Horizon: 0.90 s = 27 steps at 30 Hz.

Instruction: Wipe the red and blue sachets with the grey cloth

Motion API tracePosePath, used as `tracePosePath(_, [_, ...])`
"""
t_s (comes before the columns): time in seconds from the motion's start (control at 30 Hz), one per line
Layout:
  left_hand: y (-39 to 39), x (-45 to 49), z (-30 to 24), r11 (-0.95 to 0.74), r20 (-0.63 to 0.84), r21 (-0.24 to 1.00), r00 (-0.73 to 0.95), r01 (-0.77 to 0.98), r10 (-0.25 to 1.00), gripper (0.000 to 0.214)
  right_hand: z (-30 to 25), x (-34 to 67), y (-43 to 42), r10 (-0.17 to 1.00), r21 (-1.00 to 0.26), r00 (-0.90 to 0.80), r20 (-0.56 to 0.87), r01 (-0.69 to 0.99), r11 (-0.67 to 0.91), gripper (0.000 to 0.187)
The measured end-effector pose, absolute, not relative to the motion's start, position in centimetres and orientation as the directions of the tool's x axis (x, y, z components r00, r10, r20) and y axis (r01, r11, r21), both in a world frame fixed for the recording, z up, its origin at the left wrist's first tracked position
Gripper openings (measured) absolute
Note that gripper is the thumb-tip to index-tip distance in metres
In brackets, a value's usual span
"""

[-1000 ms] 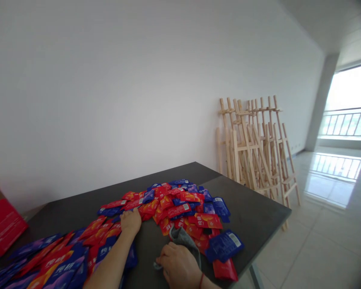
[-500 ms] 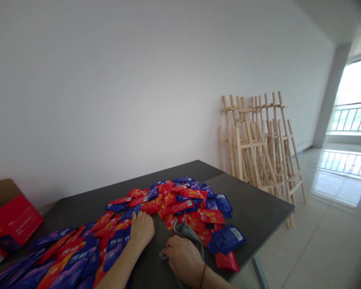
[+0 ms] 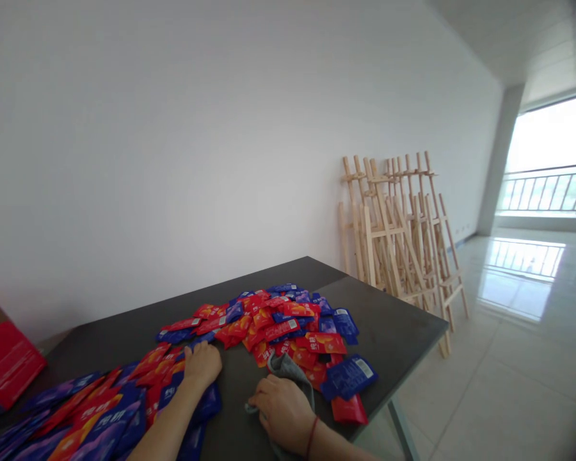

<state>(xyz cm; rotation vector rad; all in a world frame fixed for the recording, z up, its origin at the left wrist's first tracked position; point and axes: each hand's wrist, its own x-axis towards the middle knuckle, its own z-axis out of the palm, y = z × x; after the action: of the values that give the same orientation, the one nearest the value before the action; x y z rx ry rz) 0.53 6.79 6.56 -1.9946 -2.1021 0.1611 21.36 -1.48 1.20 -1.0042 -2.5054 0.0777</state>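
We see a white wall (image 3: 221, 128) filling the upper left and middle of the frame, and below it a dark table (image 3: 393, 326) running from the lower left to the centre right. A spread of red and blue packets (image 3: 278, 320) covers the table from the bottom left corner up to the middle of the frame. At centre right, wooden easels (image 3: 398, 230) lean against the wall, standing on the glossy floor (image 3: 509, 358). A red box (image 3: 7, 365) sits at the left edge. Low in the centre we find the grey cloth (image 3: 288, 368), lying on bare table just beside the packets. The right hand (image 3: 281, 410) rests on it, fingers curled down and grasping it. The left hand (image 3: 201, 365) lies released, palm down, touching the packets left of the cloth.
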Motion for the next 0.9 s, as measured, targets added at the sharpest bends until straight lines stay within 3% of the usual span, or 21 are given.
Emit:
tracePosePath(0.23, [0.7,-0.2,9.4,-0.095,0.206,-0.243,0.147,0.965,0.967,0.037,1.0,21.6,-1.5,0.695,-0.326,-0.555,0.456,0.623,0.711,0.037])
tracePosePath(0.4, [-1.5,-0.6,10.2,-0.395,0.126,0.121,0.380,0.911,0.916,0.035,1.3,21.7,-1.3,0.753,-0.497,-0.372,0.543,0.580,0.646,0.039])
tracePosePath(0.5, [-1.4,1.1,9.3,-0.448,0.063,0.218,0.445,0.867,0.893,0.035,1.4,21.7,-1.1,0.769,-0.523,-0.336,0.543,0.582,0.623,0.031])
tracePosePath(0.7, [-1.3,4.8,7.3,-0.403,0.085,0.160,0.394,0.901,0.915,0.032,1.5,21.6,-1.3,0.702,-0.282,-0.584,0.407,0.651,0.705,0.020])
tracePosePath(0.8, [-3.3,4.6,7.2,-0.306,0.126,0.111,0.292,0.946,0.948,0.031,1.7,21.5,-1.4,0.713,-0.270,-0.572,0.405,0.671,0.691,0.021])
tracePosePath(0.9, [-6.5,3.8,6.7,-0.166,0.059,0.025,0.165,0.986,0.985,0.031,1.7,21.5,-1.5,0.718,-0.299,-0.547,0.430,0.664,0.686,0.020])
